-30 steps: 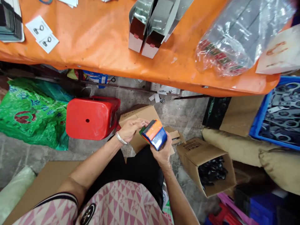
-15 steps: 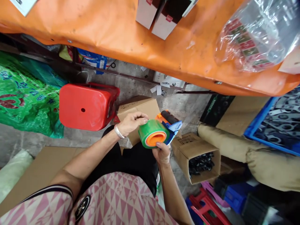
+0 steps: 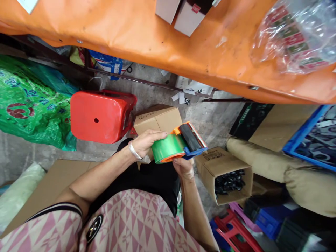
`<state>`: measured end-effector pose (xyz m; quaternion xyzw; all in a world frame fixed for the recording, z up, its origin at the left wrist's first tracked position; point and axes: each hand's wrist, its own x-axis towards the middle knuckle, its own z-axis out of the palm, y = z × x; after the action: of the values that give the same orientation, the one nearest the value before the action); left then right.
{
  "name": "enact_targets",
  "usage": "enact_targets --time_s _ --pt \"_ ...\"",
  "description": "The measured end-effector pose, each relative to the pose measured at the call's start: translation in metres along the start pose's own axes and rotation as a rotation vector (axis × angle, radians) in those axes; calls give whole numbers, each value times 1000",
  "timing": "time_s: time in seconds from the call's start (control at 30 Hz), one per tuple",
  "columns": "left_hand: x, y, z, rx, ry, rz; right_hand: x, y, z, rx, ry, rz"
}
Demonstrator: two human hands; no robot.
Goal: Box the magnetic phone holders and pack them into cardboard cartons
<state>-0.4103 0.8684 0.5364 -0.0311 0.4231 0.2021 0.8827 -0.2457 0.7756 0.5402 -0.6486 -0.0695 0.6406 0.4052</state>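
1. Tape dispenser (image 3: 178, 145) has turned since the earlier view: its orange core no longer faces the camera, and the black roller (image 3: 190, 137) now sits on top, in plain view.
2. Dispenser is held in the air over the person's lap, just in front of a cardboard carton (image 3: 157, 120), with the green tape roll (image 3: 166, 148) toward the left hand.
3. Left hand (image 3: 145, 144) is part open, fingers stretched along the top of the roll, not wrapped around it.
4. Right hand (image 3: 183, 168) is curled under the roll and blue dispenser frame (image 3: 195, 152), apparently gripping; its fingers are mostly hidden, so how firm the grip is cannot be told.
5. Risk: most weight seems to rest on the right hand, so a slip or sharper twist could drop the dispenser onto the carton or concrete floor (image 3: 210, 119).
6. Risk: tilting could let the roll shift on its core, if it sits loose; the pictures cannot settle that.
7. Risk: a loose tape end could stick to the fingers or itself; no free end can be made out.
8. Risk: a wide swing to the right could knock the open box of small black parts (image 3: 229, 182) just beside the right hand.
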Motion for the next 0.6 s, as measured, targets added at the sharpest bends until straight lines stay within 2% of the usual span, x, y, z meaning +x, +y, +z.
enact_targets --time_s 0.1,0.2,0.37,0.47,0.6 --pt "-28 14 15 -15 3 49 -8 -16 13 2 -29 -24" --pt "-64 37 40 16 -38 127 -19 -40 31 44 -57 -70" --pt "-130 72 97 208 -305 217 -49 -95 54 143 -240 -189" --pt "-159 77 129 332 -353 284 -72 -125 57 136 -290 -224" --pt "-179 71 158 406 -337 332 -100 -153 55 134 -240 -354"
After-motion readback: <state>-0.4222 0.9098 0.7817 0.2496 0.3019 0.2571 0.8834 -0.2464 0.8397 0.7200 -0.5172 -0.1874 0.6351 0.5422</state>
